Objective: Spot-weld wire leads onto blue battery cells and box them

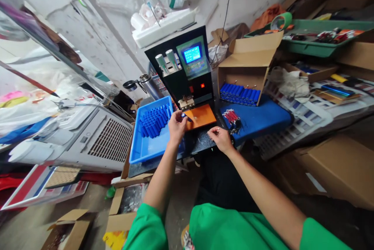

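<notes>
My left hand is closed around a blue battery cell, its end showing at my fingertips. That hand is at the left edge of an orange plate, just below the electrode block of a black spot-welding machine with a lit blue screen. Lower and to the right, my right hand is pinched near the bench edge; whatever is between the fingertips is too small to name. Close by it lies a bundle of red and black wire leads with white ends.
A blue tray holds rows of blue cells at the left. On the right, an open cardboard box with more cells stands on a blue surface. Behind are a steel flask and a green tray of parts.
</notes>
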A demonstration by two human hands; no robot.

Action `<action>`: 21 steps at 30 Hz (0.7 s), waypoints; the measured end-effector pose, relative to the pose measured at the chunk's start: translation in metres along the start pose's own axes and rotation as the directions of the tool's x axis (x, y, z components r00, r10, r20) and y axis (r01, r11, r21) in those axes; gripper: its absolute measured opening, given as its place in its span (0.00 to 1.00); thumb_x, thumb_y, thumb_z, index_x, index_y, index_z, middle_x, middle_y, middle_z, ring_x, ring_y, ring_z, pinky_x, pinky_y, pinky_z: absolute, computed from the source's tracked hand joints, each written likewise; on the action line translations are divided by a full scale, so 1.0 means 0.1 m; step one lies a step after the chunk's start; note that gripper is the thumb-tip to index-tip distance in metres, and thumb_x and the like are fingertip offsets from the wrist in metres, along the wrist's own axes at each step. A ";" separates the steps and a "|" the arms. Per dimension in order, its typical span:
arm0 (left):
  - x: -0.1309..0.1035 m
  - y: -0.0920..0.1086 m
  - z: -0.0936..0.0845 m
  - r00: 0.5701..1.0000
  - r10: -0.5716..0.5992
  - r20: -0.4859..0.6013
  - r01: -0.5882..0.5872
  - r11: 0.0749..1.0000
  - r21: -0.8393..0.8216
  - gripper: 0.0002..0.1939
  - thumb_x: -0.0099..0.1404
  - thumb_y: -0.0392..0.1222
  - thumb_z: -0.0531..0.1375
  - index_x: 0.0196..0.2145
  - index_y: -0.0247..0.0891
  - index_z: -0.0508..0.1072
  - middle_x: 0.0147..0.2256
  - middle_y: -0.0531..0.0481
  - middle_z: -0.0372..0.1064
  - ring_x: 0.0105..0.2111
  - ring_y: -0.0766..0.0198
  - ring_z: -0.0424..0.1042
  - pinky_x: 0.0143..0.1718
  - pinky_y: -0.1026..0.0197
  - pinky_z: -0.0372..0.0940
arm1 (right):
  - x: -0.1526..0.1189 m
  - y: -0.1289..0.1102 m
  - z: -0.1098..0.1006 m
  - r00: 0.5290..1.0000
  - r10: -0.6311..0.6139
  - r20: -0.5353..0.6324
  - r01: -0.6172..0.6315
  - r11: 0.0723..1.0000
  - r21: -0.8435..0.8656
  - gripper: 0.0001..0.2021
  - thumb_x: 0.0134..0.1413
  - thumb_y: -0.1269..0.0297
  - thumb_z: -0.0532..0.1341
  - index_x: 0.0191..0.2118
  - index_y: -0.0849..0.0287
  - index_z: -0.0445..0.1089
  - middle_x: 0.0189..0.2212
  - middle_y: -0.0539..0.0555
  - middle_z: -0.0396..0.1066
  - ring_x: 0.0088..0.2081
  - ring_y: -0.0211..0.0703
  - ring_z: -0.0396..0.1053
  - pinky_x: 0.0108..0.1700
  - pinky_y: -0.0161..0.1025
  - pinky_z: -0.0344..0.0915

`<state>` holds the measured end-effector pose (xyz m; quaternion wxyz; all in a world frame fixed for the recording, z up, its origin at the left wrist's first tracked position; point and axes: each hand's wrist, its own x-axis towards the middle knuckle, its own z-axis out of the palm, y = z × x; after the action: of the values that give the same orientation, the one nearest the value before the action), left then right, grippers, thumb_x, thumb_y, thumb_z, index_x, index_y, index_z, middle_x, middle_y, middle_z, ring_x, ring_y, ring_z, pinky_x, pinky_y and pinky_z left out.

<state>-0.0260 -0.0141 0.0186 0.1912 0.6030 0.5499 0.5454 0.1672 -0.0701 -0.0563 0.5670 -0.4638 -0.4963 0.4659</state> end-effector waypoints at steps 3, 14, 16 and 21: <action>0.03 -0.07 0.17 0.997 -0.047 0.060 0.046 0.999 0.021 0.12 0.59 0.42 0.65 0.41 0.37 0.75 0.33 0.50 0.74 0.31 0.65 0.72 0.37 0.61 0.68 | 0.01 -0.01 0.00 1.000 0.014 -0.008 -0.014 1.000 0.006 0.13 0.49 0.52 0.64 0.28 0.57 0.71 0.21 0.52 0.70 0.25 0.43 0.69 0.29 0.39 0.66; 0.02 -0.11 0.35 0.984 -0.081 0.162 0.091 0.994 -0.060 0.08 0.62 0.45 0.63 0.35 0.39 0.74 0.29 0.52 0.72 0.29 0.65 0.69 0.33 0.62 0.65 | 0.09 -0.18 -0.02 0.988 0.151 0.008 -0.149 0.964 0.219 0.14 0.43 0.51 0.68 0.27 0.58 0.71 0.20 0.50 0.68 0.23 0.40 0.67 0.27 0.38 0.67; 0.02 -0.13 0.36 0.984 -0.067 0.167 0.079 0.995 -0.062 0.09 0.62 0.45 0.62 0.37 0.38 0.75 0.32 0.51 0.74 0.32 0.64 0.70 0.36 0.62 0.66 | 0.14 -0.28 -0.03 0.991 0.133 0.003 -0.130 0.965 0.226 0.14 0.43 0.52 0.68 0.27 0.58 0.72 0.20 0.50 0.69 0.23 0.40 0.67 0.27 0.38 0.68; 0.00 -0.13 0.35 0.985 -0.060 0.161 0.069 0.996 -0.054 0.09 0.62 0.44 0.62 0.36 0.37 0.75 0.33 0.50 0.75 0.33 0.63 0.71 0.38 0.61 0.66 | 0.49 -0.53 0.09 0.999 0.034 -0.042 -0.025 0.979 0.203 0.13 0.45 0.52 0.67 0.28 0.58 0.72 0.22 0.51 0.71 0.26 0.40 0.68 0.31 0.38 0.68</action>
<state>-0.0017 0.0028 -0.0039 0.2699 0.6206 0.5357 0.5050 0.1652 -0.0286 0.0034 0.6154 -0.4217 -0.4263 0.5116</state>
